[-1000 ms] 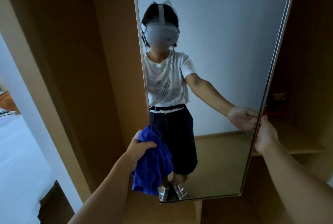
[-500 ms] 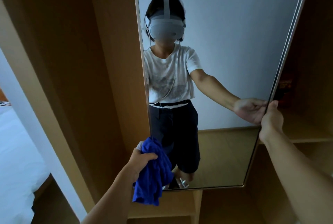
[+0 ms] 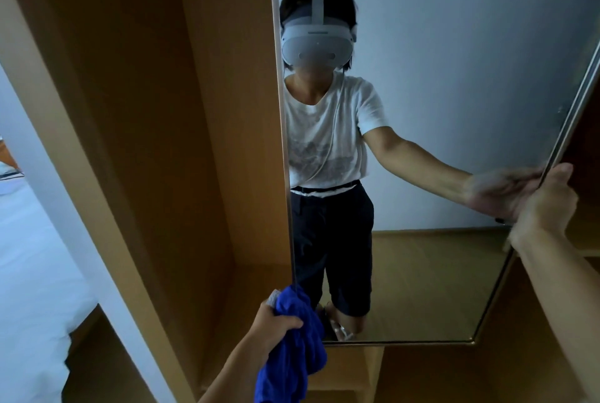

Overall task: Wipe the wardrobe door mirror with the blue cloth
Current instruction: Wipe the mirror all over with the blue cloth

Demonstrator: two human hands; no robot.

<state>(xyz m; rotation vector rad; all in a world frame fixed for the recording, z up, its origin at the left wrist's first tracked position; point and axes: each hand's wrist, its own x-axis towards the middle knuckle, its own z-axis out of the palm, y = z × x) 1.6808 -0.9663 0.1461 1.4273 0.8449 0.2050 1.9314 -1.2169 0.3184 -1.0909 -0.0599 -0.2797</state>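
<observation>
Here the wiping looks not yet begun, or paused between strokes: the blue cloth (image 3: 292,347) hangs bunched from the left hand (image 3: 272,326), whose fingers are curled round its upper folds, at the lower left corner of the mirror (image 3: 454,78). Whether the cloth touches the glass there cannot be told; it sits right at the mirror's left edge, with most of it drooping below the hand. The right hand (image 3: 548,204) grips the mirror's right edge, thumb up along the frame and fingers wrapped behind it, and is a little blurred, so it seems to be steadying or swinging the wardrobe door (image 3: 487,328).

By my reading, the step in hand is setting the door at a workable angle. The next move calls for lifting the cloth off the corner, spreading it flatter under the palm, and pressing it to the glass while the right hand holds the door firm against the push.

As for what holds things, the wardrobe (image 3: 156,110) stands open on the left as a tall wooden compartment with nothing visible inside. To the right of the door a shelf (image 3: 587,251) shows dimly; what lies on it is too dark to tell. A bed (image 3: 29,272) with white bedding lies at far left.
</observation>
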